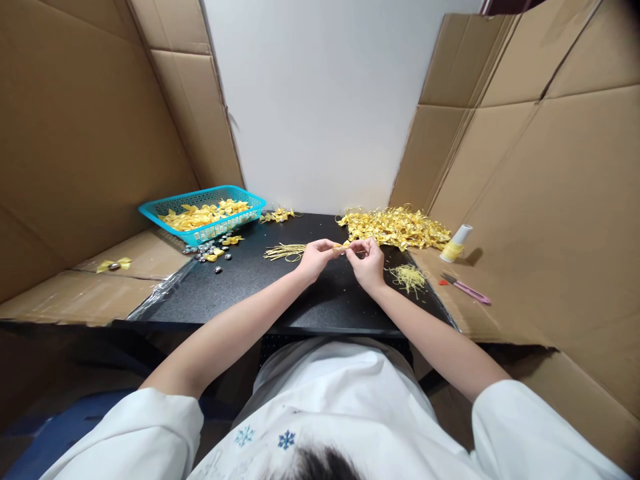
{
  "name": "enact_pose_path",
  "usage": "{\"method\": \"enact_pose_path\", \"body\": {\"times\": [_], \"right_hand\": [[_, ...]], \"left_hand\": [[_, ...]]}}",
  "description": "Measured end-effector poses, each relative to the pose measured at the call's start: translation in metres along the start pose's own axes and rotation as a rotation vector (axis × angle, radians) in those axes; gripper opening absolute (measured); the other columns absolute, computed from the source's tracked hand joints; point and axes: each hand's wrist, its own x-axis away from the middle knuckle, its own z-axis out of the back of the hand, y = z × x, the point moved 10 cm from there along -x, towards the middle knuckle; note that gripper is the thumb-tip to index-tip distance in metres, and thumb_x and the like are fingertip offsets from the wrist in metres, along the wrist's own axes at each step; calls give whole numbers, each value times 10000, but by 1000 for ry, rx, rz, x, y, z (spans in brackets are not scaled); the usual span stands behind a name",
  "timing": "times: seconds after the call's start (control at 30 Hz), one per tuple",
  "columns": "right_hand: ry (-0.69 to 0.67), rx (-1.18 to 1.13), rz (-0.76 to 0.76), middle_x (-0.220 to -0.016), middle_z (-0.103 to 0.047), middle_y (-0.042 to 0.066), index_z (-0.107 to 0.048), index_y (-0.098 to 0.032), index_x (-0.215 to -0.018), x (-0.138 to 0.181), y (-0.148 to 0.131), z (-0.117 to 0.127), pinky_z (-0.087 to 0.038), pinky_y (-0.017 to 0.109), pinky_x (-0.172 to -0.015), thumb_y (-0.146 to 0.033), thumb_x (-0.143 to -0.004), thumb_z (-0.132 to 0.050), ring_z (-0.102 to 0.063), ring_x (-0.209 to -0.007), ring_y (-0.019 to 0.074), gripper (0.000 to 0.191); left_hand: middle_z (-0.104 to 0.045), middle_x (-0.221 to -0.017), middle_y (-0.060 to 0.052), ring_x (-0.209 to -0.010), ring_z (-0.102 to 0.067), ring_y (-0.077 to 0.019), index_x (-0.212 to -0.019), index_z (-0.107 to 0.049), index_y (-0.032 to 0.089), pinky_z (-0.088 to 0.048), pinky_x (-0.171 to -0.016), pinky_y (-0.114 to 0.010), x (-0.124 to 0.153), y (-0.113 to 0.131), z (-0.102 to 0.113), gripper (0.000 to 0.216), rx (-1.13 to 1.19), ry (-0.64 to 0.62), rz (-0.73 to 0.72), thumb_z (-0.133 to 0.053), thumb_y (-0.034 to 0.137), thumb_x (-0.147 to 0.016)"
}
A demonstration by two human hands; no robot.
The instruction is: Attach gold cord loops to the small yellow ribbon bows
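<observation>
Over the middle of the black table, my left hand (319, 259) and my right hand (367, 262) meet with fingertips pinched. Between them is a small piece of thin gold cord (346, 247), mostly hidden by the fingers; whether a bow is attached I cannot tell. A bundle of gold cords (284, 252) lies just left of my left hand. Behind my right hand spreads a big heap of yellow ribbon bows (400, 227) with cords. To its front right sits a small tangle of pale yellow thread clippings (410, 277).
At the left stands a blue basket (200, 193) of yellow bows, with dark shiny beads (204, 252) beside it. One bow (114, 265) lies on the left cardboard. A thread spool (455, 243) and pink snips (470, 290) rest at right. Cardboard walls (550, 200) enclose both sides.
</observation>
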Motion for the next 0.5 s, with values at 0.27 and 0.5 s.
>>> {"method": "enact_pose_path", "body": {"times": [0.27,0.5], "right_hand": [[-85,241,233,-738,-594,20,-420,-222,-724,5,-25,-6,-471,297,-678,-242,-814,-522,-569,-677,152,137],[-128,169,110,-750,-572,21,-435,-217,-763,-3,-7,-9,-463,316,-701,-278,-801,-542,-558,-698,161,129]], "left_hand": [[-662,-633,-29,-616,-563,-129,-630,-683,138,-437,-644,-269,1,2,1,276,-77,11,-17,-856,304,-493],[-661,-634,-20,-617,-568,-116,-611,-656,138,-439,-648,-255,1,3,0,278,-117,-20,-16,-858,290,-496]]}}
